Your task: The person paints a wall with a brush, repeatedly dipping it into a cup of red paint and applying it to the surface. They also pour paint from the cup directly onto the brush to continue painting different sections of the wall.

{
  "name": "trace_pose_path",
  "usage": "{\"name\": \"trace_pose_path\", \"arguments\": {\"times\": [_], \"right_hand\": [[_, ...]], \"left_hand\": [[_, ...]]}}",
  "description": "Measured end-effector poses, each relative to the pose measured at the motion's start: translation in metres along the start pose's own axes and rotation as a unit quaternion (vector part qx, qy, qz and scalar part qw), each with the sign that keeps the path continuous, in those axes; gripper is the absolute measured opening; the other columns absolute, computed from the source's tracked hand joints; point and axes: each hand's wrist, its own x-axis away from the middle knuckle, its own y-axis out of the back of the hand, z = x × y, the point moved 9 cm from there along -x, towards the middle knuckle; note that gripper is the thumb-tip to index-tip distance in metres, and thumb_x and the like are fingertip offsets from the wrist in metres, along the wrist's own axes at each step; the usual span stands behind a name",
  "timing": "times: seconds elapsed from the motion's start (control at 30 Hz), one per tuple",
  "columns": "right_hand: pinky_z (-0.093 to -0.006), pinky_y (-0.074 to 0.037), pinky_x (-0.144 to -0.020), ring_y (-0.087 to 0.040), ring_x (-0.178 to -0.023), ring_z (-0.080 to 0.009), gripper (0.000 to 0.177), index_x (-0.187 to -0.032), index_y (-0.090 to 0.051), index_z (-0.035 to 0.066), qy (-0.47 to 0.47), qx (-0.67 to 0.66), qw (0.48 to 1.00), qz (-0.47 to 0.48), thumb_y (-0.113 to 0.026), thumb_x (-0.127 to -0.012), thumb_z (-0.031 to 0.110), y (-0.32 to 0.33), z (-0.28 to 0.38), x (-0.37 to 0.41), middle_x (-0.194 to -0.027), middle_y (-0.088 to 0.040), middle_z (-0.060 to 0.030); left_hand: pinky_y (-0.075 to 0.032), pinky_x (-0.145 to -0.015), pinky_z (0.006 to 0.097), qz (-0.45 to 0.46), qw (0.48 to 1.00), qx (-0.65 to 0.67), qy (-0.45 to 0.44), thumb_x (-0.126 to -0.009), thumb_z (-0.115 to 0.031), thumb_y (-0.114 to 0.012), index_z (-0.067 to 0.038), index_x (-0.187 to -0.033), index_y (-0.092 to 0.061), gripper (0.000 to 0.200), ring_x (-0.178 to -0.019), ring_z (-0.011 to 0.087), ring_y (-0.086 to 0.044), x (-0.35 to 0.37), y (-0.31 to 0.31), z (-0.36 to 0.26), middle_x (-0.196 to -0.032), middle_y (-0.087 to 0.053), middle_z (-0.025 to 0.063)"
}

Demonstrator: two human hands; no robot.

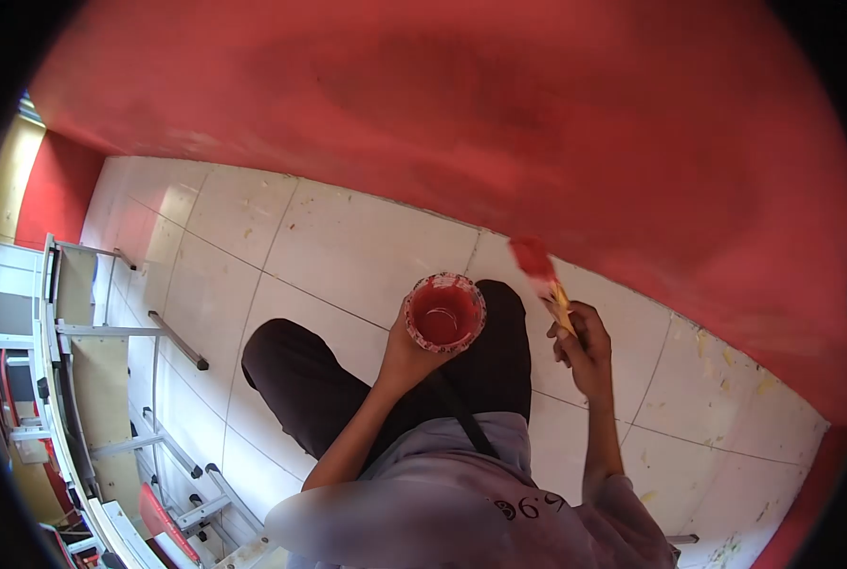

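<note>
My left hand (410, 351) is wrapped round a cup of red paint (444, 313), held upright above my knees; its rim is smeared with paint. To the right, my right hand (583, 349) grips the yellowish handle of a paintbrush (532, 259). The brush's bristles are coated red and point up and left, close to the foot of the red wall (537, 123). Whether the bristles touch the wall I cannot tell. The cup and the brush are apart.
White floor tiles (348, 247) with paint specks run along the wall. Metal-framed desks or chairs (110, 331) stand stacked at the left. A red and yellow wall section (58, 190) is at the far left. My bent knees are below the cup.
</note>
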Motion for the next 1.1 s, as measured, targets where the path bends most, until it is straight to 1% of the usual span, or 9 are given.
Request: {"name": "trace_pose_path", "arguments": {"times": [0.03, 0.13, 0.33, 0.47, 0.57, 0.67, 0.87, 0.97, 1.1], "right_hand": [[-0.0221, -0.043, -0.057, -0.052, -0.065, -0.0075, 0.031, -0.12, -0.052, 0.001, -0.068, 0.047, 0.996, 0.04, -0.057, -0.089, 0.001, 0.005, -0.002, -0.002, -0.086, -0.059, -0.0049], [-0.0213, -0.042, -0.058, -0.052, -0.068, -0.0066, 0.033, -0.116, -0.055, 0.0, -0.034, 0.17, 0.981, 0.082, -0.058, -0.084, -0.003, 0.019, 0.033, -0.008, -0.09, -0.059, -0.0046], [-0.0211, -0.044, -0.059, -0.057, -0.071, -0.0078, 0.034, -0.113, -0.06, -0.002, -0.017, 0.185, 0.982, 0.034, -0.058, -0.079, -0.008, 0.006, 0.107, -0.003, -0.094, -0.062, -0.0056], [-0.0214, -0.047, -0.059, -0.06, -0.071, -0.0083, 0.026, -0.105, -0.065, -0.003, 0.05, 0.325, 0.944, -0.032, -0.065, -0.08, -0.006, -0.009, 0.125, 0.001, -0.091, -0.067, -0.0066], [-0.0236, -0.051, -0.059, -0.061, -0.072, -0.0084, 0.021, -0.101, -0.067, -0.002, 0.06, 0.32, 0.944, -0.053, -0.066, -0.08, -0.004, -0.028, 0.139, 0.003, -0.087, -0.068, -0.007], [-0.0242, -0.054, -0.057, -0.063, -0.073, -0.01, 0.022, -0.102, -0.066, -0.002, 0.076, 0.222, 0.971, -0.034, -0.068, -0.08, -0.002, -0.042, 0.148, -0.003, -0.086, -0.068, -0.0095], [-0.0291, -0.061, -0.059, -0.07, -0.077, -0.0193, 0.023, -0.108, -0.06, -0.004, 0.12, -0.066, 0.982, -0.132, -0.064, -0.087, 0.004, -0.036, 0.127, -0.014, -0.097, -0.066, -0.0167], [-0.0322, -0.062, -0.061, -0.07, -0.079, -0.0224, 0.021, -0.109, -0.058, -0.003, 0.064, -0.123, 0.985, -0.101, -0.061, -0.091, 0.006, -0.051, 0.118, -0.017, -0.099, -0.066, -0.0179], [-0.0325, -0.061, -0.068, -0.069, -0.087, -0.0222, 0.019, -0.108, -0.057, -0.003, 0.135, 0.054, 0.985, -0.097, -0.059, -0.093, 0.009, -0.079, 0.149, -0.012, -0.098, -0.066, -0.0183]], "left_hand": [[-0.047, -0.098, 0.035, 0.001, 1.0, 0.01, 0.002, -0.061, -0.018, -0.09, -0.004, -0.131, -0.045, 0.085, -0.117, 0.0235, -0.056, 0.003, -0.002, -0.001, -0.126, -0.057, 0.0123], [-0.046, -0.099, 0.0353, -0.002, 1.0, 0.026, -0.004, -0.061, -0.018, -0.09, -0.004, -0.132, -0.044, 0.086, -0.117, 0.0242, -0.056, 0.011, 0.0, -0.013, -0.126, -0.057, 0.0123], [-0.045, -0.1, 0.0361, -0.006, 0.997, 0.073, -0.006, -0.06, -0.018, -0.09, -0.004, -0.133, -0.043, 0.087, -0.119, 0.025, -0.055, 0.02, 0.002, 0.007, -0.128, -0.056, 0.0129], [-0.046, -0.099, 0.0388, -0.047, 0.997, 0.055, -0.029, -0.061, -0.018, -0.089, -0.003, -0.132, -0.044, 0.085, -0.119, 0.0297, -0.054, 0.015, 0.001, 0.03, -0.126, -0.056, 0.0152], [-0.046, -0.098, 0.0366, -0.078, 0.996, 0.012, -0.042, -0.061, -0.017, -0.089, -0.003, -0.129, -0.046, 0.082, -0.116, 0.026, -0.057, 0.012, 0.008, 0.036, -0.123, -0.058, 0.0138], [-0.047, -0.097, 0.0346, -0.097, 0.994, 0.033, -0.04, -0.062, -0.015, -0.089, -0.002, -0.128, -0.047, 0.08, -0.114, 0.0231, -0.058, 0.01, 0.013, 0.043, -0.122, -0.059, 0.0124], [-0.047, -0.097, 0.0342, -0.115, 0.987, 0.103, -0.046, -0.062, -0.014, -0.088, -0.002, -0.128, -0.047, 0.079, -0.113, 0.0226, -0.059, 0.005, 0.026, 0.044, -0.122, -0.059, 0.0116], [-0.047, -0.097, 0.0342, -0.122, 0.986, 0.101, -0.051, -0.062, -0.014, -0.088, -0.002, -0.128, -0.047, 0.079, -0.113, 0.0225, -0.059, 0.005, 0.026, 0.043, -0.122, -0.059, 0.0118], [-0.047, -0.094, 0.0406, -0.118, 0.987, 0.092, -0.053, -0.063, -0.02, -0.089, -0.001, -0.125, -0.048, 0.077, -0.112, 0.033, -0.057, 0.007, 0.028, 0.04, -0.119, -0.058, 0.018]]}}
